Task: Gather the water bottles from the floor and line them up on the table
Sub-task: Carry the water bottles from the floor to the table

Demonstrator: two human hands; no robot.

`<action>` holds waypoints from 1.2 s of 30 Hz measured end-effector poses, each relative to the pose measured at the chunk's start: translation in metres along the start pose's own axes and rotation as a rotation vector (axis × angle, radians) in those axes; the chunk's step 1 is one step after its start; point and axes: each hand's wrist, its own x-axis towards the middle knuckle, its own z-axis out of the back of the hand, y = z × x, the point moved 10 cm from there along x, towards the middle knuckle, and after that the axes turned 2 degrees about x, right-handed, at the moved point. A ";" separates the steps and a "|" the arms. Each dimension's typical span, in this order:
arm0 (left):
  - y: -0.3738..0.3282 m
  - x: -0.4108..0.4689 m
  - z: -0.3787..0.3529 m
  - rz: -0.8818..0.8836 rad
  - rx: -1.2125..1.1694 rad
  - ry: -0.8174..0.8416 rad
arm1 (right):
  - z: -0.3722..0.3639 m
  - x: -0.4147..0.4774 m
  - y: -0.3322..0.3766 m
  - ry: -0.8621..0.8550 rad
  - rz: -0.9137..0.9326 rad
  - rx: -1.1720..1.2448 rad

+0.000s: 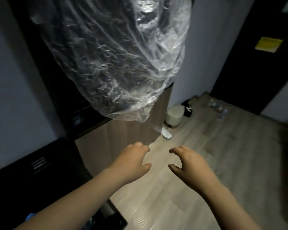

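Several clear water bottles [218, 108] lie in a blurred cluster on the wooden floor, far off by the dark door at the upper right. My left hand [134, 159] and my right hand [188, 161] are stretched out in front of me above the floor. Their fingers are loosely curled and they hold nothing. Both hands are far from the bottles. No table top is plainly visible.
A large clear plastic cover [110, 57] over dark clothing hangs in front at the top. A wooden cabinet side [123, 135] stands to the left. A small white bin [174, 116], a white shoe [166, 133] and a black bag [188, 108] sit by the wall.
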 end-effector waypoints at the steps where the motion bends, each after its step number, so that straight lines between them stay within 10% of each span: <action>1: -0.017 0.013 -0.002 -0.039 0.005 0.008 | 0.008 -0.004 -0.018 -0.016 -0.045 0.012; 20: -0.248 0.146 -0.030 -0.703 -0.086 0.096 | 0.110 -0.106 -0.210 -0.328 -0.759 -0.064; 36: -0.393 0.287 -0.031 -0.724 -0.057 -0.005 | 0.200 -0.067 -0.386 -0.452 -0.676 -0.052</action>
